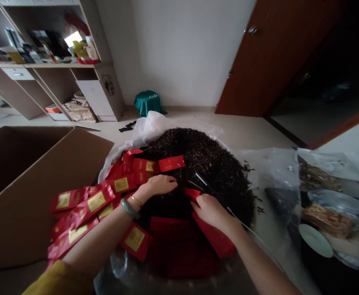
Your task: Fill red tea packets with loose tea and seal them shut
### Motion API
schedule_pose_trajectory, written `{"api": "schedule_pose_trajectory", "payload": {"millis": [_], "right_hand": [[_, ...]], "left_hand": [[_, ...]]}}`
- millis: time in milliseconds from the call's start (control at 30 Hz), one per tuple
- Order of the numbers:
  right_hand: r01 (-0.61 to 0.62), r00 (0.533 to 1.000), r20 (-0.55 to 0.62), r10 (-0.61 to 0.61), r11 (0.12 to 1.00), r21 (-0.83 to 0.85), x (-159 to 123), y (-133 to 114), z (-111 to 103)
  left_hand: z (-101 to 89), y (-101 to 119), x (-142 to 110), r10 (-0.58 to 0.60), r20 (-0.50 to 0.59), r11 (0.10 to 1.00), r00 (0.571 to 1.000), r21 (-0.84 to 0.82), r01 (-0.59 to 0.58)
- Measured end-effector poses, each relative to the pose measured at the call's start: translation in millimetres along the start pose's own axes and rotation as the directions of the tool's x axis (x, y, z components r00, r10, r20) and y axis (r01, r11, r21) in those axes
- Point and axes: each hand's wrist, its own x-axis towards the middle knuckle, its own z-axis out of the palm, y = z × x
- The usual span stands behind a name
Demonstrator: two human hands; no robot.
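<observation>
A large heap of dark dried tea leaves lies in a clear plastic liner in front of me. My left hand, with a green bangle at the wrist, hovers low over the near part of the heap. Its fingers are curled together, and what they hold, if anything, is hidden. My right hand grips a red packet, whose upper end shows past the fingers. Beside it, a slim metal-and-black tool lies on the leaves. Filled red packets with gold labels are piled left; flat red packets lie nearest me.
A big cardboard box stands open at left. Clear plastic bags and a white lid are at right. A thin white cable runs under my right forearm. Behind are shelves, a green-covered bin and a brown door.
</observation>
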Motion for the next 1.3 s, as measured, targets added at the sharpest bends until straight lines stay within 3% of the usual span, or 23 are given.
{"api": "schedule_pose_trajectory", "payload": {"millis": [67,133,300,467,533,600,633,667,733,767,900,967,1133,1300], "right_hand": [[-0.003,1.000,0.016,0.003,1.000,-0.020,-1.7,1.7,-0.9],[-0.009,1.000,0.025,0.010,1.000,-0.027,-2.7,2.1,-1.3],[-0.017,0.997,0.075,0.021,0.998,-0.054,-5.7,-3.0,-7.9],[0.002,0.995,0.103,0.006,0.997,-0.073,-10.2,-8.3,-17.7],[0.013,0.994,0.110,-0.004,0.996,-0.083,-11.1,-9.1,-19.5],[0.016,0.993,0.117,-0.005,0.996,-0.092,-11.3,-9.5,-19.7],[0.010,0.993,0.121,0.001,0.995,-0.096,-11.2,-9.7,-19.3],[0.001,0.993,0.120,0.011,0.995,-0.099,-11.1,-10.0,-18.6],[-0.015,0.993,0.112,0.027,0.995,-0.098,-10.8,-10.5,-16.7],[-0.020,0.994,0.107,0.030,0.995,-0.095,-10.8,-10.8,-15.5],[-0.022,0.995,0.091,0.029,0.996,-0.082,-10.1,-11.4,-10.2],[-0.030,0.996,0.082,0.036,0.997,-0.072,-7.0,-10.2,-6.2],[-0.050,0.999,-0.007,0.051,0.990,0.134,15.0,3.7,13.8],[0.013,0.990,-0.133,0.040,0.926,0.378,33.4,22.2,30.2]], "left_hand": [[-11.1,4.2,8.4,-0.108,-0.170,0.984,0.979,0.119,0.129],[-18.1,8.7,22.6,-0.099,-0.335,0.964,0.937,0.201,0.174],[-21.2,7.9,47.5,-0.029,-0.351,0.934,0.936,0.323,0.150],[-37.6,-17.6,8.5,-0.125,-0.385,0.915,0.915,0.312,0.256],[-42.8,-23.9,-13.5,-0.221,-0.465,0.864,0.857,0.315,0.393],[-40.8,-20.8,-25.8,-0.202,-0.555,0.840,0.807,0.325,0.434],[-36.8,-15.5,-26.1,-0.166,-0.555,0.853,0.815,0.334,0.402],[-31.1,-8.3,-22.0,-0.094,-0.504,0.886,0.859,0.352,0.304],[-17.4,8.2,-2.1,0.105,-0.323,0.944,0.941,0.331,0.008],[-10.6,15.7,11.9,0.152,-0.283,0.952,0.947,0.298,-0.064],[5.2,28.9,64.9,-0.012,-0.395,0.985,0.919,0.151,0.078],[6.7,26.5,76.4,-0.010,-0.410,0.985,0.912,0.151,0.079],[5.3,18.9,64.3,0.046,-0.350,0.989,0.936,0.147,0.006],[10.3,17.9,46.4,0.018,-0.267,0.997,0.964,0.078,0.003]]}}
